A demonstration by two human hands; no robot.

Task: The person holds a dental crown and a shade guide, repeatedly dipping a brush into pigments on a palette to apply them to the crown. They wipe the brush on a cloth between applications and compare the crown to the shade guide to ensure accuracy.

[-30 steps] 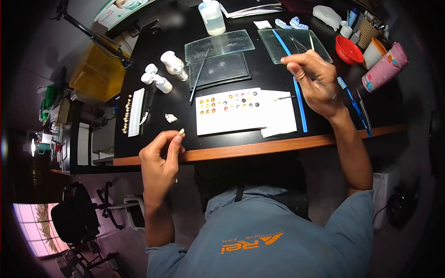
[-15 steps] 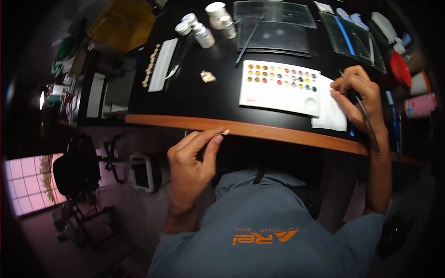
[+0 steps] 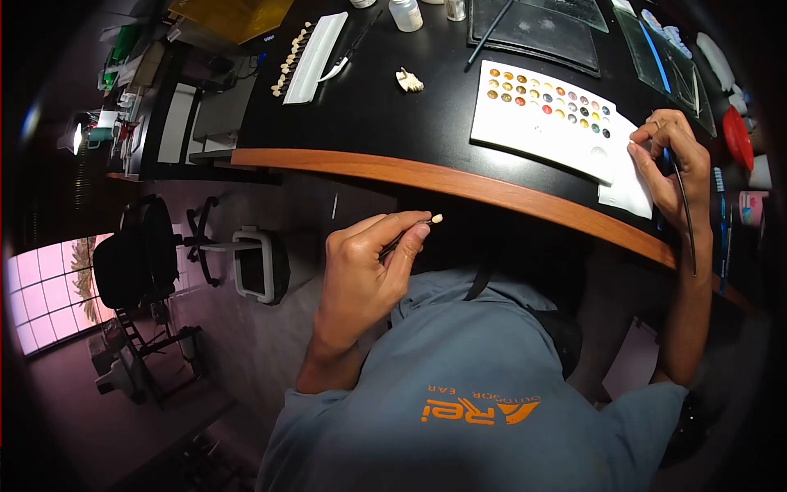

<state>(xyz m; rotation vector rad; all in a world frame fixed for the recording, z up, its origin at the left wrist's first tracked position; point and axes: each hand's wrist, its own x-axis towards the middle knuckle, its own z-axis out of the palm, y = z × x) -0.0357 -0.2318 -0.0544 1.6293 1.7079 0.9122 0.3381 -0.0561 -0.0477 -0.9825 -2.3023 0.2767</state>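
Note:
Pinched between the thumb and fingers of my left hand (image 3: 369,262) is a thin dark holder with a small cream tooth crown (image 3: 437,219) at its tip. It is held off the table, just short of the wooden front edge. My right hand (image 3: 679,160) grips a slim dark paintbrush (image 3: 687,215), its handle end pointing down along the forearm. The fingers rest over a white paper sheet (image 3: 630,184); the bristle tip is not clear. Beside the sheet lies a white palette (image 3: 525,135) with several rows of coloured wells.
A white shade-guide strip (image 3: 316,61) with tooth-shaped tabs (image 3: 287,66) lies at the back left. Near it are a white-tipped tool (image 3: 340,66) and a tooth model piece (image 3: 409,79). Bottles (image 3: 405,15), a dark glass slab (image 3: 537,37) and a red dish (image 3: 739,139) stand farther back.
The view has shifted, so the table things appear higher and farther right. My left hand keeps hold of the crown's holder, now turned slightly. The right hand still grips the brush near the paper.

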